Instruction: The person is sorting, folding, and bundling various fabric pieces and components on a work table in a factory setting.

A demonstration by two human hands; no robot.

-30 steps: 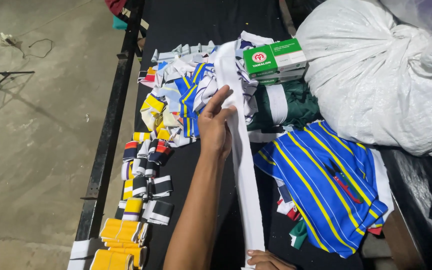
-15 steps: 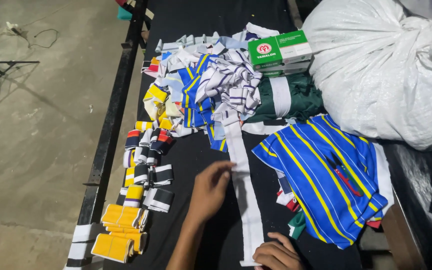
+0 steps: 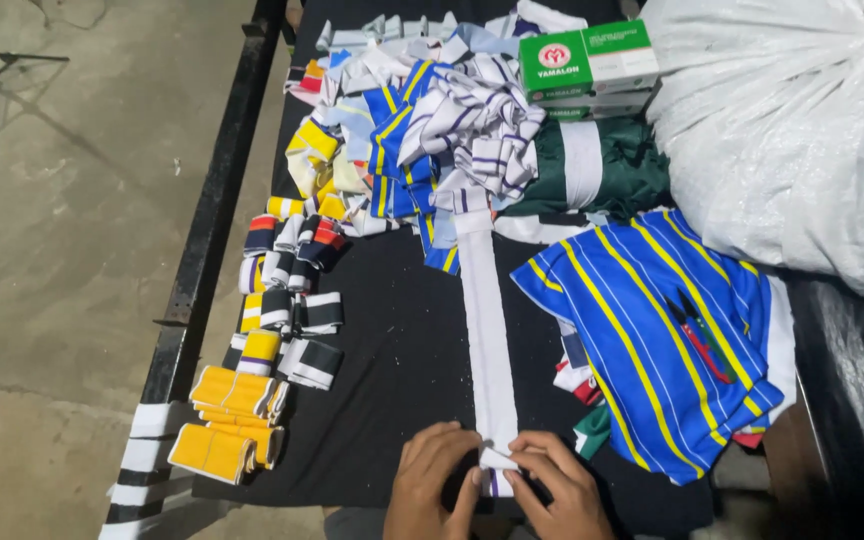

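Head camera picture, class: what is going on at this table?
A person has both hands at the near end of a long white fabric strip laid flat on a black table. The left hand and right hand pinch its folded end together. Rolled striped bands lie to the left, a blue yellow-striped cloth to the right, and a loose heap of strips beyond.

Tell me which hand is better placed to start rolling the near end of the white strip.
Probably the right hand: its fingertips pinch the folded near tip of the white strip. The left hand rests beside it on the black table, steadying the edge.
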